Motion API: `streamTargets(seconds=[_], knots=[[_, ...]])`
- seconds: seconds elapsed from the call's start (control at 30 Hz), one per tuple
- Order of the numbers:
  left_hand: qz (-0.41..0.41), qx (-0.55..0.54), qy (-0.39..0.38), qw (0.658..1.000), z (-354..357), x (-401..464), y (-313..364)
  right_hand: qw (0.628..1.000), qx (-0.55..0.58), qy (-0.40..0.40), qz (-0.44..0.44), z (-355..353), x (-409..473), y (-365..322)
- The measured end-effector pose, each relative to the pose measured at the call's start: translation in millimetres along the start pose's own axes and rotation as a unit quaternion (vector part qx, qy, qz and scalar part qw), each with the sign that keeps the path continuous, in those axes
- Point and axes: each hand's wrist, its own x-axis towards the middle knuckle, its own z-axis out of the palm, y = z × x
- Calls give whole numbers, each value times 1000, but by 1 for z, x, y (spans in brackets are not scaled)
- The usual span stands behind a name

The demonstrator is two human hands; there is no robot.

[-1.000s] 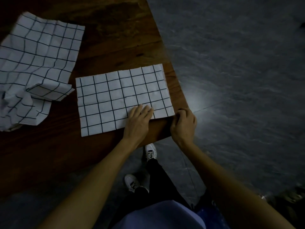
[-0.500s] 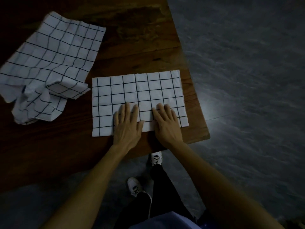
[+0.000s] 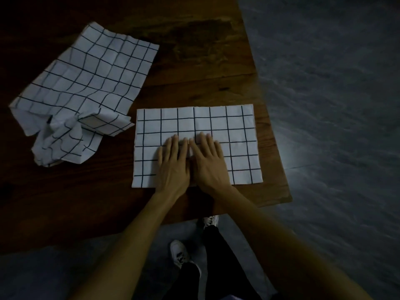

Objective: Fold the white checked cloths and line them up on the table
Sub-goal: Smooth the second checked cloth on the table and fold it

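A folded white checked cloth (image 3: 229, 126) lies flat as a rectangle near the right end of the dark wooden table (image 3: 194, 61). My left hand (image 3: 173, 163) and my right hand (image 3: 208, 163) press flat on its near middle, side by side and touching, fingers straight. A second white checked cloth (image 3: 86, 83) lies rumpled to the left, its near end crumpled and one corner almost touching the folded cloth.
The table's right edge (image 3: 270, 126) and near edge run close to the folded cloth. Grey stone floor (image 3: 335, 105) lies to the right. My legs and white shoes (image 3: 179, 254) stand below the near edge.
My right hand has left the cloth's right corner and come onto the cloth; both hands have slid together at the middle. The view has shifted, so the cloths appear further right.
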Motion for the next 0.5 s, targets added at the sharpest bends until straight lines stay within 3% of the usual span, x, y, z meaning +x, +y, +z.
streamTargets(seconds=[0.33,0.5], knots=[[-92,26,2,995,-10,-14,-53,991,-84,-2,101,-27,-37,82],[-20,-19,28,999,-12,-1,-4,998,-47,46,-4,-12,-16,30]])
